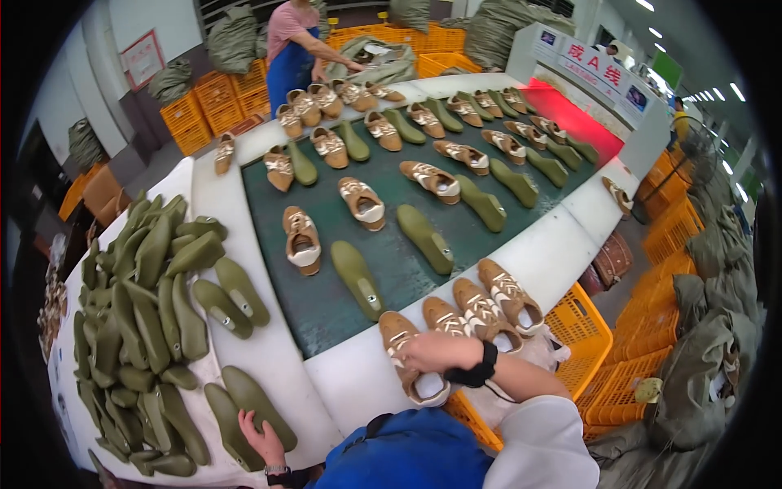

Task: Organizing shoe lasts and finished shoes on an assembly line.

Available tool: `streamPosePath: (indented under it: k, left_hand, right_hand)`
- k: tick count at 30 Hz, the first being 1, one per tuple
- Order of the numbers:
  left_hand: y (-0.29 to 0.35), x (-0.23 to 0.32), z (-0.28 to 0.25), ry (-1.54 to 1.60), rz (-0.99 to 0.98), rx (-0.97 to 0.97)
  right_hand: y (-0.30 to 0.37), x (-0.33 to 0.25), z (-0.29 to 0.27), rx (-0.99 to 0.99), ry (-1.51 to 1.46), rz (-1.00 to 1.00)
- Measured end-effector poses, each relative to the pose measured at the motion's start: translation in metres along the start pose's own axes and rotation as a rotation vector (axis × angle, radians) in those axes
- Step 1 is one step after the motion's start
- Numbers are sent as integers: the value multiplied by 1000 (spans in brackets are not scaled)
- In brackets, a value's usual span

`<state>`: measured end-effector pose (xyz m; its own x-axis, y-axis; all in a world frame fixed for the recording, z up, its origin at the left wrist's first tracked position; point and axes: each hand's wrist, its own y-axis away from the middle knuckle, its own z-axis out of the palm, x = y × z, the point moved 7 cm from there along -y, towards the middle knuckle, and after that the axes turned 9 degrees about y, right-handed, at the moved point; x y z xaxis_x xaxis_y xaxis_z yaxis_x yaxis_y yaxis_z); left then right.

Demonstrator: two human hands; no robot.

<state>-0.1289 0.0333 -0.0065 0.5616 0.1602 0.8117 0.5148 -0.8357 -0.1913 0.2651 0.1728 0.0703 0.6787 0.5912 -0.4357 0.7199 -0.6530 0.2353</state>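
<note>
My right hand (437,352) is closed over the upper of a brown sneaker (393,328) with white stripes, at the left end of a short row on the white near edge of the table. Close beside it stand a few more brown sneakers (507,292). My left hand (265,444), fingers apart, is at two olive-green shoe lasts (259,401) lying side by side at the near left. Whether its fingertips press on them I cannot tell. Another pair of lasts (221,310) lies farther up, next to a large heap of lasts (138,326).
On the dark green belt (281,244), sneakers and lasts stand in rows. Orange crates (588,346) line the right side, one just below the sneakers. Across the table a person in a blue apron (289,69) reaches toward a sack (379,61). A red-lit opening (562,118) is at the far right.
</note>
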Motion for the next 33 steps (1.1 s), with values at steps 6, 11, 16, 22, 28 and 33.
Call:
streamPosePath:
  k: [6, 11, 16, 22, 28, 33]
  left_hand:
    - [0, 6, 2, 39, 66, 46]
    - [1, 9, 7, 5, 74, 58]
    - [14, 23, -8, 162, 15, 15]
    - [41, 20, -107, -72, 161, 313]
    - [17, -64, -108, 172, -290, 58]
    - [22, -83, -70, 622, -405, -68]
  right_hand:
    - [3, -103, 46, -120, -27, -281]
    - [-38, -154, 63, -236, 140, -414]
    - [-107, -186, 78, -292, 148, -480]
    - [-170, -205, 108, -277, 211, -402]
    - [-211, -234, 118, -183, 46, -313]
    - [-210, -229, 140, -332, -96, -322]
